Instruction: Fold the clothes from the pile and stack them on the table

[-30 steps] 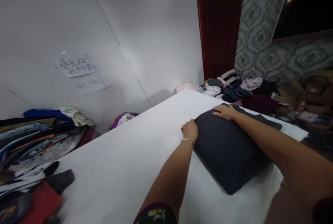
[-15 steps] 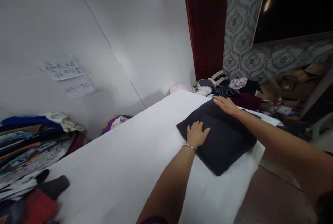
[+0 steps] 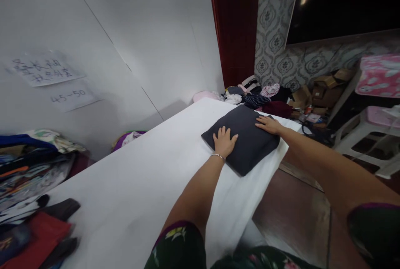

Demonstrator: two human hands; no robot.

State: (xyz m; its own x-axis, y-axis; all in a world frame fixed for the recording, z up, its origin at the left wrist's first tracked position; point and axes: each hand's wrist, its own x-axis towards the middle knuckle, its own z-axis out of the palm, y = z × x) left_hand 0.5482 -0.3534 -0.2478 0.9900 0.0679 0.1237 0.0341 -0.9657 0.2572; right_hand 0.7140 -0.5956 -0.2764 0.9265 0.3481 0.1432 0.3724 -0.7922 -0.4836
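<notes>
A dark grey folded garment (image 3: 246,140) lies flat on the white table (image 3: 150,177), near its right end. I cannot tell what kind of garment it is. My left hand (image 3: 225,141) rests on its left part with the fingers spread, a silver bangle at the wrist. Over on its right side, my right hand (image 3: 269,125) lies flat, fingers stretched out. Neither hand grips the cloth; both press on its top face.
Stacked clothes (image 3: 31,160) stand at the left, with a red piece (image 3: 43,235) at the near left corner. More clothes (image 3: 259,96) are heaped past the far end, beside cardboard boxes (image 3: 326,90). A plastic stool (image 3: 371,135) stands at the right.
My right hand has slid from the garment's far edge toward its right side. The left hand stays on its left part. The view has shifted, bringing the stool in.
</notes>
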